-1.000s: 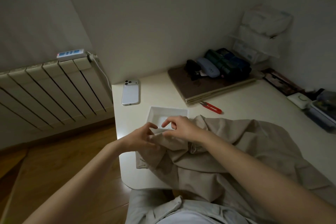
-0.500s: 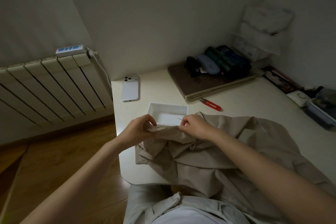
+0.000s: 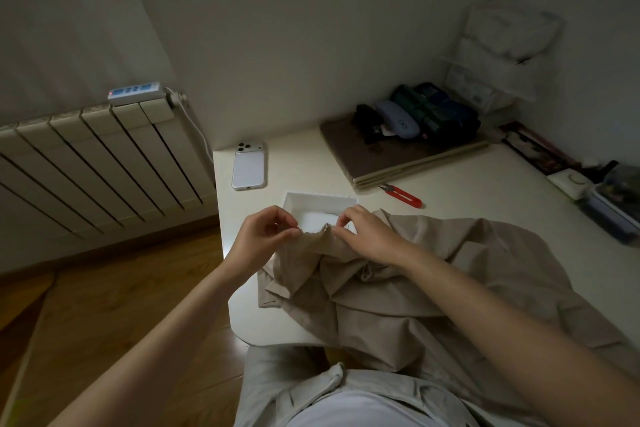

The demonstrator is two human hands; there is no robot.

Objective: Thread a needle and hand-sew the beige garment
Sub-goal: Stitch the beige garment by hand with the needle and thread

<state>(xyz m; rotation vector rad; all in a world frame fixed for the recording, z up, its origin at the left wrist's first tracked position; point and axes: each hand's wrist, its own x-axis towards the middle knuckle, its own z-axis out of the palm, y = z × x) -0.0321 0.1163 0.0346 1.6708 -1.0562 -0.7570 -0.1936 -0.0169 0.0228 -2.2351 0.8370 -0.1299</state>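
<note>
The beige garment (image 3: 398,288) lies crumpled over the white table's near half and hangs toward my lap. My left hand (image 3: 259,239) pinches a raised edge of the fabric between thumb and fingers. My right hand (image 3: 367,236) pinches the same edge a little to the right, and a thin needle (image 3: 334,214) pokes out from its fingertips over the white tray (image 3: 294,199). The thread is too fine to make out.
A white phone (image 3: 249,165) lies face down at the table's far left. Red thread snips (image 3: 403,196) lie behind the garment. A brown board (image 3: 391,156) carries dark cases. Small boxes (image 3: 606,204) line the right edge. A radiator (image 3: 86,163) stands left.
Both hands have lifted the fabric edge slightly and come closer together. The needle now shows at my right fingertips above the tray.
</note>
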